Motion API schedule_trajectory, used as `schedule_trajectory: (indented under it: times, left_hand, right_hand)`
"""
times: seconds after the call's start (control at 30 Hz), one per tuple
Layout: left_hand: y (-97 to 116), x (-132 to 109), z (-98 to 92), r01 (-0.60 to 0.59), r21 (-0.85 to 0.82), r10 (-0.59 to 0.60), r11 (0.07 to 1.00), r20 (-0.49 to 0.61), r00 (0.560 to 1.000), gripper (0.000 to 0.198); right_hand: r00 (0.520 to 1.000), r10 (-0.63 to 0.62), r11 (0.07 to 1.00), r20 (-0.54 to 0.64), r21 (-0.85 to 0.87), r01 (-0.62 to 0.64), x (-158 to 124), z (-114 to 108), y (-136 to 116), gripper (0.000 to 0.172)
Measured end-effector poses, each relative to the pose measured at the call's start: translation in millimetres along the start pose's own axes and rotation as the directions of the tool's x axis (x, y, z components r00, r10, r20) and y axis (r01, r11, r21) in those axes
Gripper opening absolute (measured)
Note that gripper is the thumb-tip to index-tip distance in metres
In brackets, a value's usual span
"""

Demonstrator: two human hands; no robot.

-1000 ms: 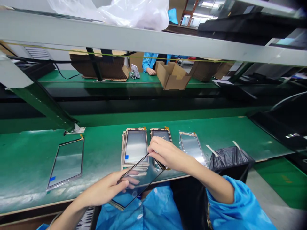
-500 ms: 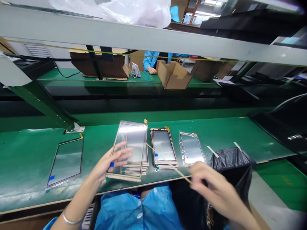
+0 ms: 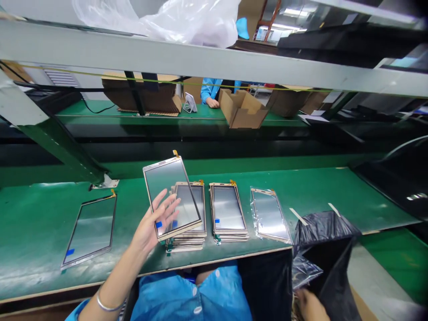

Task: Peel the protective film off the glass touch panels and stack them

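Raised and tipped up since half a second ago, touch panel (image 3: 172, 196) now clear of the left stack (image 3: 187, 238) instead of flat over it; right hand (image 3: 309, 305) dropped from above the worktop (image 3: 40, 223) to the bottom edge of view, beside the black bin bag (image 3: 329, 232). Rests in the left hand (image 3: 150, 229), long axis running away from the body and leaning left, gold flex tail (image 3: 175, 153) at the far end, blue tab (image 3: 158, 224) at the near one. Left hand plainly the nearer, already on it: fingers (image 3: 163, 203) spread wide against the glass, near corner propped in the palm, no tight pinch. Right hand well apart, mostly cut off, touching crumpled clear film (image 3: 306, 272); open or closed, cannot tell. Middle stack (image 3: 229, 214) just beside the left one
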State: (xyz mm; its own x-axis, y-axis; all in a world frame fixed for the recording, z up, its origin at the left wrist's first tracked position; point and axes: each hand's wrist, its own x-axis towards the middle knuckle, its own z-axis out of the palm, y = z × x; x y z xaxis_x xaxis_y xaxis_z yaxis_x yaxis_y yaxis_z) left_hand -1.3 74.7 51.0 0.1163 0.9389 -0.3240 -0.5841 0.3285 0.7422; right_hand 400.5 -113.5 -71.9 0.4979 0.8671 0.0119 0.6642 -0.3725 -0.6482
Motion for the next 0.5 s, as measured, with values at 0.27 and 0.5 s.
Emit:
schedule_trajectory:
  times: [0.27,0.5]
  left_hand:
    - [-13,-20,14.4,-0.019,-0.043,0.026,0.999,0.16,0.987,0.036]
    - [-14,-32,6.3,-0.057,-0.057,0.068,0.997,0.211,0.975,0.039]
  right_hand:
    - [0.851,-0.526,0.746,0.001,0.48,0.461,36,33,-206,0.015]
    - [0.828,-0.561,0.667,0.007,0.597,0.446,18,68,-255,0.009]
